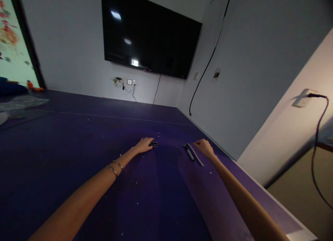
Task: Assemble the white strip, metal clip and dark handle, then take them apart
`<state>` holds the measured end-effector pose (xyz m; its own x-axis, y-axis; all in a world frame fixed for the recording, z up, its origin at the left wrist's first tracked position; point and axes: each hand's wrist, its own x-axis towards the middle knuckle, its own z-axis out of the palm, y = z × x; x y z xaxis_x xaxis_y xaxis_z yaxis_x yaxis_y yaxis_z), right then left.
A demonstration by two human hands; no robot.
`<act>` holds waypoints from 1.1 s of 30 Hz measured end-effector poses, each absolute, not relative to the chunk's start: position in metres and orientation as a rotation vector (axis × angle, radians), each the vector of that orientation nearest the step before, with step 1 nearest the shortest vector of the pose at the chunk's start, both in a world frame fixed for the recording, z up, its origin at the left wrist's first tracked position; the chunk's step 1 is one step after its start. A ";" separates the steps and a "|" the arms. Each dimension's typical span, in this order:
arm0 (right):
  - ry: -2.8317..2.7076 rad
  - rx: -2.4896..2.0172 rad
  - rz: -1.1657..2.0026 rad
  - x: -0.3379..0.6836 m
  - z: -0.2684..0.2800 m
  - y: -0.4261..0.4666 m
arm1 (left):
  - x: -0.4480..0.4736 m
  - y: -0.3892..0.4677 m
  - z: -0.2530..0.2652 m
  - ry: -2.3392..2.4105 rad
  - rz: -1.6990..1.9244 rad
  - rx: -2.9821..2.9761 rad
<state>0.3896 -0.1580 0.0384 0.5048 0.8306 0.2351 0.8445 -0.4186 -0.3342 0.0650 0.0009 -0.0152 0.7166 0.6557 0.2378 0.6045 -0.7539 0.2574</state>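
Note:
My left hand (pixel 144 145) reaches out over the purple tabletop, its fingers closed on the near side of a small dark object (pixel 154 143) with shiny edges. Its exact kind is too small to tell. Further right, my right hand (pixel 205 148) has its fingertips pressed together in a pinch; whatever may be between them does not show. Just left of that hand lies a tool with two long narrow arms (pixel 195 155), one pale grey, the other dark with a grey strip. The arms meet at the far end and spread apart toward me.
The purple tabletop (pixel 125 206) carries scattered white specks. Clear plastic wrapping (pixel 24 102) and an orange item (pixel 30 84) lie at the far left. A television (pixel 151 32) hangs on the wall; a black cable (pixel 205 69) dangles at the table's right edge.

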 end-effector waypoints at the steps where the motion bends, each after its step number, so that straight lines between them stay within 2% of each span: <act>1: -1.401 -2.332 -0.040 0.387 0.041 -0.158 | 0.066 0.001 -0.014 1.026 0.479 2.746; 7: -1.721 -2.024 0.042 0.364 0.048 -0.150 | 0.076 -0.011 -0.002 1.011 0.643 2.631; 14: -2.120 -1.656 0.296 0.320 0.046 -0.145 | 0.100 -0.050 0.012 0.692 0.661 2.769; 26: -2.262 -1.719 0.195 0.306 0.046 -0.147 | 0.124 -0.079 0.016 0.598 0.642 2.758; 33: -2.185 -1.939 0.236 0.373 0.051 -0.146 | 0.108 -0.058 -0.005 0.775 0.607 2.681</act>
